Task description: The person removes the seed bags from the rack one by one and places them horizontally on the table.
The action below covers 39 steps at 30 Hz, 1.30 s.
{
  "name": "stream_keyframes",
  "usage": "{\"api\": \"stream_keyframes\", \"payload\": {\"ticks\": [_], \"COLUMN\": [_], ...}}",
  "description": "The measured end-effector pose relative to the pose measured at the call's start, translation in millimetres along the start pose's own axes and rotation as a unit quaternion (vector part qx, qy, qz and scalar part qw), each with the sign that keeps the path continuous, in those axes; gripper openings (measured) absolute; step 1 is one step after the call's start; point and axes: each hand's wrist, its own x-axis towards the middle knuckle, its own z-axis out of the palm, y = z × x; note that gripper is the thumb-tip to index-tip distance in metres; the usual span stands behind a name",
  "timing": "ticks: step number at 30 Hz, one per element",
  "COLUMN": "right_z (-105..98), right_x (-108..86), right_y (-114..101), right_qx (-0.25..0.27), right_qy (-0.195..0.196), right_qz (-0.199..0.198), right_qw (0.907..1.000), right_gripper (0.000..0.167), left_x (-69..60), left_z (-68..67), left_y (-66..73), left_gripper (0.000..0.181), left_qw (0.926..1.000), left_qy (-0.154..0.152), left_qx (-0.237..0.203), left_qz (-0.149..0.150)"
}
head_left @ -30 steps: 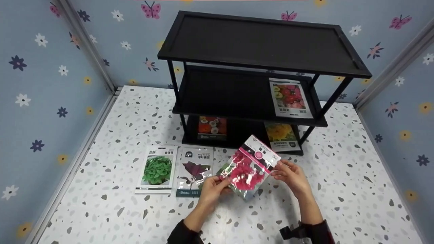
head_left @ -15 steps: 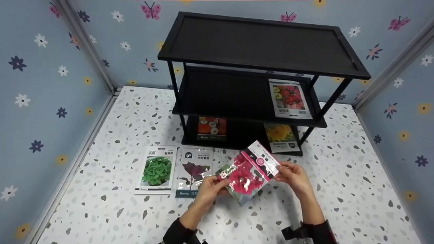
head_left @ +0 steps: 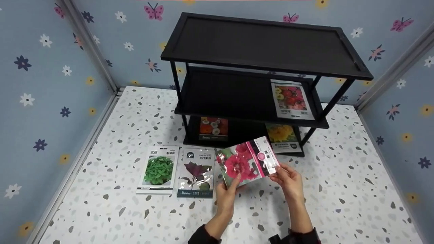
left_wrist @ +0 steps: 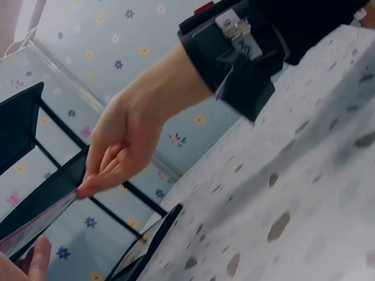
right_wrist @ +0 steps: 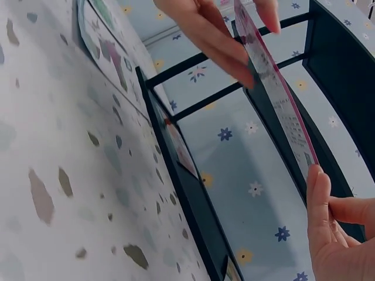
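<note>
Pink-flowered packet (head_left: 245, 161), up between both hands in the head view! Right hand (head_left: 290, 181) pinches its white end; left hand (head_left: 225, 198) is at the other, purple-leafed packet (head_left: 195, 168) lying just left of those fingers. Left-wrist view: right fingertips nip the edge. Right-wrist view: left fingers reach straight along the back, thumb parted from the front.

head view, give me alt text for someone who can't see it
A person's right hand pinches a pink-flower packet above a speckled table, left hand at the packet's lower edge. A green-leaf packet and a purple-leaf packet lie to the left; behind, a black shelf holds three more packets.
</note>
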Motion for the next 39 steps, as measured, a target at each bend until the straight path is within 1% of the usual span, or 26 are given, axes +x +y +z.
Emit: {"api": "stream_keyframes", "payload": {"ticks": [2, 3, 4, 5, 6, 8, 10, 13, 15, 17, 18, 19, 22, 23, 24, 25, 26, 27, 28, 29, 30, 32, 34, 36, 39], "right_z": [-12, -9, -1, 2, 9, 12, 13, 2, 1, -1, -2, 2, 11, 16, 21, 27, 27, 29, 32, 33, 32, 30, 28, 25, 21], "right_x": [8.7, 6.7, -0.2, -3.3, -9.7, -12.6, -13.5, -2.9, -2.5, -3.6, -3.9, -9.1, -18.2, -21.9, -25.1, -28.9, -27.5, -27.8, -29.0, -28.2, -26.8, -23.6, -20.6, -18.1, -15.9], "right_y": [22, 21, 12, 9, 0, 0, 2, 24, 26, 23, 22, 11, -15, -26, -37, -50, -52, -58, -65, -68, -70, -72, -72, -70, -68], "right_qx": [0.019, 0.022, 0.040, 0.048, 0.064, 0.071, 0.073, 0.045, 0.048, 0.035, 0.030, 0.031, -0.007, -0.019, -0.029, -0.043, -0.060, -0.064, -0.076, -0.074, -0.072, -0.071, -0.076, -0.090, -0.110], "right_qy": [-0.004, 0.006, -0.004, -0.009, -0.022, -0.025, -0.018, 0.017, 0.019, 0.000, -0.022, -0.049, -0.103, -0.112, -0.118, -0.113, -0.106, -0.106, -0.095, -0.092, -0.090, -0.084, -0.081, -0.082, -0.089], "right_qz": [-0.019, -0.018, -0.021, -0.026, -0.031, -0.034, -0.031, -0.015, -0.004, 0.001, -0.002, -0.004, -0.004, 0.002, 0.012, 0.028, 0.044, 0.056, 0.076, 0.091, 0.102, 0.120, 0.130, 0.133, 0.133], "right_qw": [0.9996, 0.9996, 0.9990, 0.9985, 0.9973, 0.9966, 0.9967, 0.9987, 0.9986, 0.9994, 0.9993, 0.9983, 0.9947, 0.9935, 0.9926, 0.9923, 0.9915, 0.9907, 0.9897, 0.9888, 0.9881, 0.9867, 0.9853, 0.9836, 0.9810], "right_gripper": [0.040, 0.041, 0.037, 0.036, 0.034, 0.034, 0.034, 0.040, 0.042, 0.043, 0.040, 0.039, 0.039, 0.040, 0.039, 0.042, 0.042, 0.040, 0.042, 0.040, 0.038, 0.037, 0.038, 0.039, 0.038], "left_x": [10.2, 10.6, 10.4, 10.7, 10.8, 10.5, 10.7, 10.9, 11.5, 12.7, 13.6, 14.6, 16.6, 12.0, 12.0, 11.8, 11.2, 9.9, 8.1, 5.7, 6.7, -2.0, -10.4, -16.6, -18.8], "left_z": [-3.4, -0.5, 2.3, 4.6, 6.8, 10.4, 12.6, 13.0, 11.3, 8.3, 6.3, 4.1, -4.1, -3.7, -6.9, -10.3, -13.5, -16.2, -18.6, -20.2, -23.8, -21.3, -17.2, -13.5, -13.5], "left_y": [-30.1, -33.7, -35.4, -37.1, -38.2, -39.0, -39.2, -38.3, -37.5, -35.9, -34.6, -33.1, -26.4, -14.1, -11.1, -8.9, -5.9, -2.2, 2.1, 7.6, 6.1, 24.7, 43.3, 58.8, 67.8], "left_gripper": [0.046, 0.049, 0.050, 0.051, 0.052, 0.054, 0.053, 0.052, 0.050, 0.049, 0.048, 0.047, 0.046, 0.045, 0.045, 0.045, 0.046, 0.046, 0.045, 0.045, 0.047, 0.048, 0.049, 0.051, 0.050], "left_qw": [0.9989, 0.9976, 0.9970, 0.9964, 0.9952, 0.9936, 0.9927, 0.9919, 0.9925, 0.9940, 0.9945, 0.9954, 0.9966, 0.9962, 0.9958, 0.9954, 0.9946, 0.9938, 0.9928, 0.9917, 0.9911, 0.9894, 0.9879, 0.9865, 0.9833], "left_qy": [-0.003, 0.000, 0.002, 0.002, -0.001, -0.004, -0.006, -0.011, -0.015, -0.019, -0.022, -0.023, -0.037, -0.053, -0.063, -0.075, -0.088, -0.101, -0.114, -0.125, -0.127, -0.136, -0.137, -0.133, -0.136], "left_qx": [-0.045, -0.069, -0.076, -0.083, -0.096, -0.109, -0.114, -0.116, -0.112, -0.100, -0.097, -0.090, -0.073, -0.068, -0.066, -0.059, -0.054, -0.046, -0.033, -0.021, -0.011, 0.010, 0.022, 0.019, 0.024], "left_qz": [0.013, 0.011, 0.014, 0.016, 0.019, 0.029, 0.040, 0.052, 0.048, 0.039, 0.033, 0.025, 0.005, 0.011, 0.003, -0.003, -0.007, -0.011, -0.014, -0.021, -0.037, -0.051, -0.069, -0.093, -0.119]}}
